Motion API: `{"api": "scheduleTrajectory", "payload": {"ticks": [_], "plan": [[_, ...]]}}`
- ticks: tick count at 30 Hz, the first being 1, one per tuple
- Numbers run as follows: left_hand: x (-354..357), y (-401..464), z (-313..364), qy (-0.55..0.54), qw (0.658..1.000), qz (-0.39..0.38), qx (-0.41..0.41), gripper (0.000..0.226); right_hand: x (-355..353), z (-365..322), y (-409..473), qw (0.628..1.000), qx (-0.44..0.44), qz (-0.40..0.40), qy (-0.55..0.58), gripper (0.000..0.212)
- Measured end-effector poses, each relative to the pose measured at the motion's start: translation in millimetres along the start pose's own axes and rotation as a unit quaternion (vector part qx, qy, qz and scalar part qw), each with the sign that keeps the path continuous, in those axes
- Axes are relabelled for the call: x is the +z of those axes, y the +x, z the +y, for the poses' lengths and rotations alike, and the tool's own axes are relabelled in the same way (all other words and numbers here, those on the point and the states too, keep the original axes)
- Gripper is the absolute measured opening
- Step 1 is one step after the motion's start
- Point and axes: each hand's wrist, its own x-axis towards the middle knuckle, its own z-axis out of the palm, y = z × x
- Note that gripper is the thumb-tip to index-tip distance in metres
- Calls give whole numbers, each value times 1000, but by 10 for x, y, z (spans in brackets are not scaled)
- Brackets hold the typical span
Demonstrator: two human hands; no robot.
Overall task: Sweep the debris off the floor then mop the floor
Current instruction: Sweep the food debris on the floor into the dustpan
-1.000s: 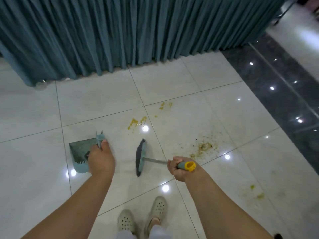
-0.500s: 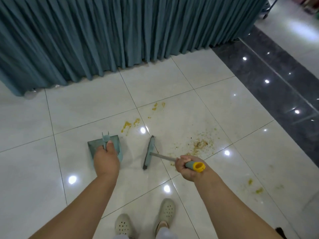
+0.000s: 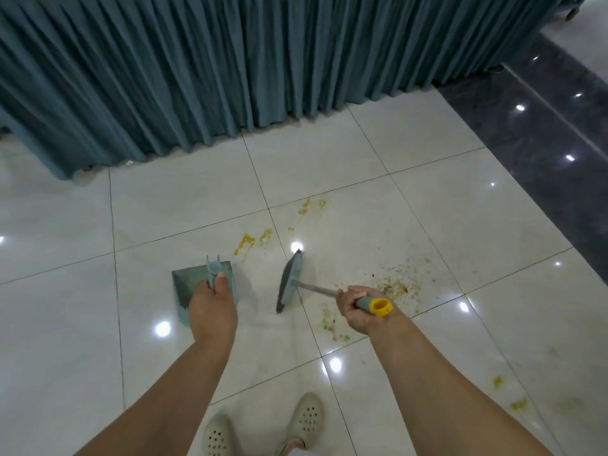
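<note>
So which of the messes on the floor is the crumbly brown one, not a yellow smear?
The scattered crumbly patch just beyond the right hand. The spots near the dustpan are yellow smears.

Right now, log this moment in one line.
left hand grips dustpan | right hand grips brush | debris unswept

Dustpan [image 3: 197,278] partly behind left hand [image 3: 212,311]; shoes [image 3: 306,419] cut off below.

The floor [image 3: 345,179] is glossy pale tile mirroring ceiling lights, edged by polished dark stone [image 3: 539,133]. The curtain [image 3: 230,67] is matt pleated teal cloth. The dustpan [image 3: 192,279] and brush head [image 3: 294,274] look like matt plastic; the brush shaft [image 3: 316,288] is bare metal.
</note>
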Motion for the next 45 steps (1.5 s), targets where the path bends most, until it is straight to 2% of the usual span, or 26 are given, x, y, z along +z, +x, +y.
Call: {"api": "scheduleTrajectory", "payload": {"ticks": [9,14,18,21,25,31,35,40,45], "plan": [[542,-326,152,12,1000,-20,8,47,-403,-994,-119,997,-56,16,54,23],[621,-487,207,15,999,-30,26,45,-636,-1151,-289,993,-89,16,70,20],[558,-594,175,5,998,-38,40,43,-689,-969,-487,994,-105,11,29,18],[457,-656,104,2,998,-42,51,42,-756,-733,-572,996,-86,-3,3,23],[260,-730,-2,-1,998,-39,51,37,-795,-249,-639,997,-62,-19,-35,7],[-127,-810,-249,-20,998,-39,43,41,-1014,438,-554,998,-29,-15,-54,9],[-372,-875,-457,-2,998,-38,44,37,-1221,640,-615,996,-59,14,-72,26],[-663,-1010,-734,8,999,-32,40,35,-1458,720,-757,989,-109,34,-97,25],[-878,-1140,-987,-9,999,-33,26,34,-1592,845,-928,983,-110,33,-140,24]]}}
